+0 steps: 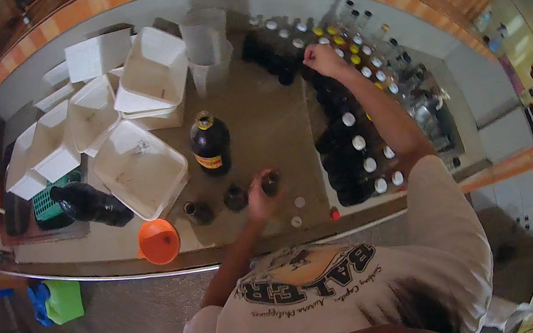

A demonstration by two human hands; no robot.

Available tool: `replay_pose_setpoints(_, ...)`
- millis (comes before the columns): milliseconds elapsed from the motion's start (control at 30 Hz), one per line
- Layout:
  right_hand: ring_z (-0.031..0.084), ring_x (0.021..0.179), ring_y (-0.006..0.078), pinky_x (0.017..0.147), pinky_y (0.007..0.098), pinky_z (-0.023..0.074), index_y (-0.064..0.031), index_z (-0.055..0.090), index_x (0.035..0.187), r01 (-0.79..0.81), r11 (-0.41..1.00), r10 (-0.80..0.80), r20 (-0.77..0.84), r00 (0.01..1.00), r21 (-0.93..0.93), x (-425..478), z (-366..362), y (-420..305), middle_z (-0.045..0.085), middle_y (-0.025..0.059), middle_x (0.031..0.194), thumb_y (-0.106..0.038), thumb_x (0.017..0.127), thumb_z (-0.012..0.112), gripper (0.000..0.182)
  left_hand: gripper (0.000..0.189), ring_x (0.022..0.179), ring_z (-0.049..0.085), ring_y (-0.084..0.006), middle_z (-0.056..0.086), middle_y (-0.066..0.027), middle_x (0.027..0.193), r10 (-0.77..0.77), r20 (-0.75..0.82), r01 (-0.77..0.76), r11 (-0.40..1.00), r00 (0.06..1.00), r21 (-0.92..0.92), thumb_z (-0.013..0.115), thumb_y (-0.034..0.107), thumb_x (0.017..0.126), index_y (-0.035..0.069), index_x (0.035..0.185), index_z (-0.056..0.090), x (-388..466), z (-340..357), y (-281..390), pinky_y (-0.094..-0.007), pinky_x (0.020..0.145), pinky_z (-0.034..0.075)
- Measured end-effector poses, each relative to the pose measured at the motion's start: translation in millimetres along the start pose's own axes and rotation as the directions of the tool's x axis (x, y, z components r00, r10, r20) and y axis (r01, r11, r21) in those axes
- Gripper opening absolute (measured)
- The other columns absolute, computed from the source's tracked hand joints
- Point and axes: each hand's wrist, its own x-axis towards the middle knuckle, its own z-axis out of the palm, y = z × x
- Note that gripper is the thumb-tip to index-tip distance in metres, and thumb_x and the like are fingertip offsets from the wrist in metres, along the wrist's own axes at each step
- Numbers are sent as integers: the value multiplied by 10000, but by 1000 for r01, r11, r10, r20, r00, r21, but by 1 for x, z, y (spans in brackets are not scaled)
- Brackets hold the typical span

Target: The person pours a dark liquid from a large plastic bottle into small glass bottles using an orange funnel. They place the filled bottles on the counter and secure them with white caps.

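My left hand (262, 196) is closed around a small dark bottle (271, 182) near the front of the counter. Left of it stand two more small dark bottles (235, 196), their tops without caps. A large dark bottle (211, 144) with a yellow and red label stands upright behind them, open at the top. My right hand (325, 61) is reached out over the rows of bottles at the right, its fingers curled; whether it holds anything I cannot tell. Below it are many dark bottles (346, 163), several with white caps (358, 142). Loose caps (296, 221) lie near the front edge.
White plastic tubs (138, 167) and a clear pitcher (205, 38) stand at the left and back. A dark plastic bottle (94, 205) lies on its side beside an orange funnel (159, 241). A red cap (335, 214) is at the front edge. Clear bottles (423, 117) crowd the far right.
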Motion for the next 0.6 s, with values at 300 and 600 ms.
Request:
replay_pose_setpoints(300,574,1112,360,947,433,466,-14,639,1084,-252,913,285,61,957,-320,128,73,-11,610,205,1183,-412,837,624,468,749,1200,499,-339,501,-139,1327,252,-115,-249,968,961,40,815,104,646,86,1300,451,-20,-37,52,-424,990,420)
replay_pose_setpoints(600,626,1008,362,851,485,508,-73,656,1050,-230,856,266,12,964,-462,76,83,20,661,177,1050,-485,885,541,458,698,1225,475,-363,478,-161,1348,251,-110,-247,968,962,44,782,76,674,69,1285,445,-14,-51,71,-444,1010,404)
